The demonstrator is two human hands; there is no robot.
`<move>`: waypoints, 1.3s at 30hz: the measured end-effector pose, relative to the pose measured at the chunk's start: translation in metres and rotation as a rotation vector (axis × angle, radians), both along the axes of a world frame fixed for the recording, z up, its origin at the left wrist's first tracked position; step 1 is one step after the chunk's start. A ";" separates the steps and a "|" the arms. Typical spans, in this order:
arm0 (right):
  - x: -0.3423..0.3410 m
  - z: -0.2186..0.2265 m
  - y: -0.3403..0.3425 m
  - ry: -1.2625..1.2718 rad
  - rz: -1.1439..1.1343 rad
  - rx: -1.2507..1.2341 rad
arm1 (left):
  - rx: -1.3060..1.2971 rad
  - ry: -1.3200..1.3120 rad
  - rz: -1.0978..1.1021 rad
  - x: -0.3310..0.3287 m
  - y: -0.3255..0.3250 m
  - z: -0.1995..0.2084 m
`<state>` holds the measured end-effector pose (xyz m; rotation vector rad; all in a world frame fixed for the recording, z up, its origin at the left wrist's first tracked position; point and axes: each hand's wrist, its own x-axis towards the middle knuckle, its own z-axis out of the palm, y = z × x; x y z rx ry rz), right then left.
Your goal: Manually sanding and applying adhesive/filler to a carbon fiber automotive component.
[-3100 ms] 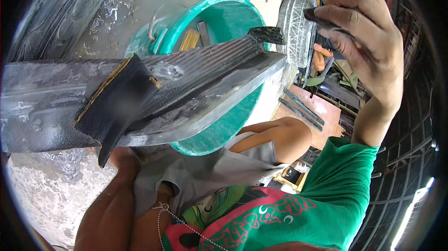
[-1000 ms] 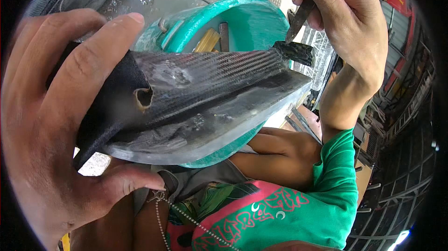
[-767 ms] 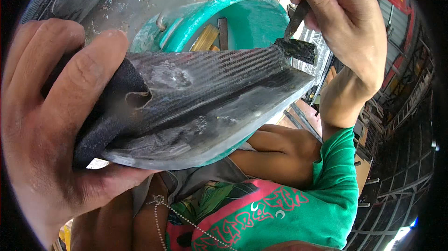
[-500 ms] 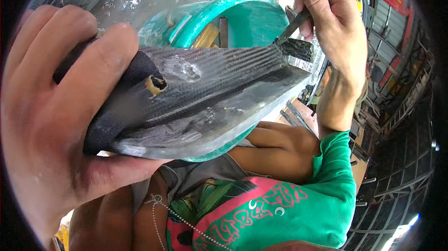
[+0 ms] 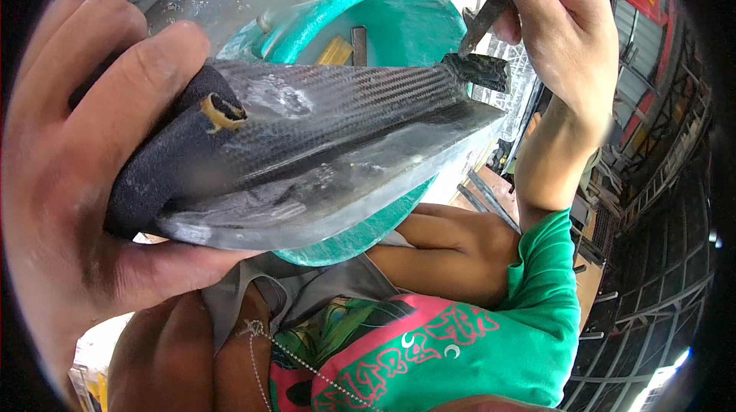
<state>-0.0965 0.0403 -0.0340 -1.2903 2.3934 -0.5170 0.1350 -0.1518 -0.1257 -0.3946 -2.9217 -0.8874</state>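
My left hand (image 5: 73, 151) is wrapped round the wide end of a carbon-fibre part (image 5: 337, 105) with a visible weave and pale dusty patches. Black matte material (image 5: 176, 159) covers that end, with a ragged tan-edged hole (image 5: 222, 111) in it. At the part's narrow right end a short black stub (image 5: 488, 75) sticks out. My right hand (image 5: 556, 32) pinches a narrow, flat, dark metal tool (image 5: 484, 21), perhaps a file or blade. The tool's tip touches or nearly touches the part beside the stub.
Under the part stands a green tub (image 5: 307, 22) holding a wooden block (image 5: 335, 52) and a dark bar (image 5: 359, 45). A wet grey surface (image 5: 207, 6) lies behind it. My bare legs (image 5: 452, 243) are below. Metal racks and clutter (image 5: 652, 182) fill the right side.
The carbon-fibre part and my left hand have shifted slightly left and up. My right hand has moved a little right and up, the tool still at the stub.
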 end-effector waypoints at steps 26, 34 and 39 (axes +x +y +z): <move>-0.047 -0.035 0.003 -0.833 -0.088 0.199 | 0.028 0.043 0.017 0.007 0.001 0.002; -0.014 -0.026 -0.012 -0.465 -0.205 0.317 | -0.002 -0.018 -0.006 0.013 -0.003 -0.003; 0.000 0.003 0.014 -0.039 -0.151 -0.072 | 0.001 0.025 -0.026 0.014 -0.009 -0.006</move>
